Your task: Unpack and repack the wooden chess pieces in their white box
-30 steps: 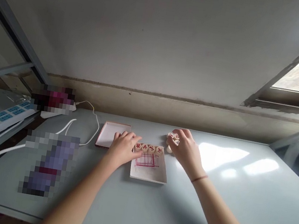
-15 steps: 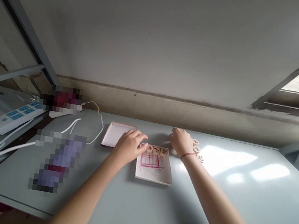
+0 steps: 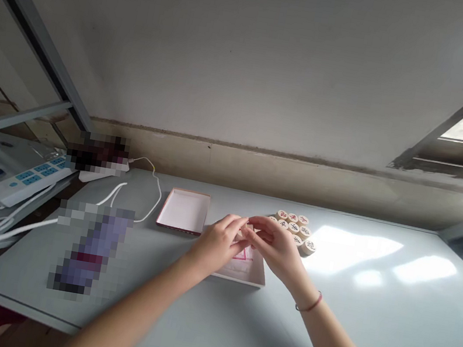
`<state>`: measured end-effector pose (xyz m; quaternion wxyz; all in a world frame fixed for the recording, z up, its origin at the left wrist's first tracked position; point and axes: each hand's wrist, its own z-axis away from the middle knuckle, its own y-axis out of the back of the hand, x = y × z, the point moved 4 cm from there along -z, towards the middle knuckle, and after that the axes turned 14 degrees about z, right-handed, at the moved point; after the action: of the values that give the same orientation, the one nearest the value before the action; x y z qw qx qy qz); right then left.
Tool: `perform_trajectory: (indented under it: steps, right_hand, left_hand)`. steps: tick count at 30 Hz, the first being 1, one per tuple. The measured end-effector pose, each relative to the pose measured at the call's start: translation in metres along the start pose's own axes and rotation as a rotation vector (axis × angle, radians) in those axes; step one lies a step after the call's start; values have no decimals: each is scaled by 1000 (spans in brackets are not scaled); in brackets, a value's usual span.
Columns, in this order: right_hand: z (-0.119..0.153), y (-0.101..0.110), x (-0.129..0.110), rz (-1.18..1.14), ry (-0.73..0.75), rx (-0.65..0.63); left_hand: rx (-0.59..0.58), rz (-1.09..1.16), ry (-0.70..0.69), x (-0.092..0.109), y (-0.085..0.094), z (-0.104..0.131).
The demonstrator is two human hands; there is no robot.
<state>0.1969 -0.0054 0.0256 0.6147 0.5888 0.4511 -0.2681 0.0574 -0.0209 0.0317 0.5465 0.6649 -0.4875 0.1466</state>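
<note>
My left hand and my right hand meet over the back part of a shallow white box with red grid lines on its floor. Their fingers are bent around a pale round Chinese chess piece, which is mostly covered. The pieces along the box's back side are hidden by the hands. Just beyond my right hand stands a cluster of several wooden Chinese chess pieces with red or dark characters, partly blocked by that hand.
The box lid lies open side up at the left. Farther left are a blurred-out purple item, white cables and a power strip. A wall borders the grey table behind, with window glare at right.
My right hand has come left from the cluster of pieces to the box. My left hand has shifted right, and the fingers of both now touch, uncovering more of the cluster.
</note>
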Motion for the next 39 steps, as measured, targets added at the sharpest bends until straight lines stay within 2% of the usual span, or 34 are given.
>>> perform_trajectory:
  steps: [8,16,21,28,30,32,36,39]
  right_hand:
    - [5,-2,10,-14,12,10]
    - [5,-3,11,25,20,46]
    - [5,-1,12,37,30,72]
    - [4,3,11,26,8,87]
    - [3,3,11,3,-6,82]
    - [3,4,13,-10,-10,82]
    - [3,4,16,-22,-10,78]
    - [4,5,16,-23,-14,68]
  left_hand:
    - [82,15,13,-8,3,9]
    - [61,22,-32,-9,7,15]
    - [73,1,20,-16,11,15]
    - [87,-28,4,-15,24,11]
    - [60,-46,19,-15,27,11]
    - [-16,-69,40,-13,26,11]
    - [-193,-99,84,-10,18,14]
    - [-246,-124,103,-8,13,16]
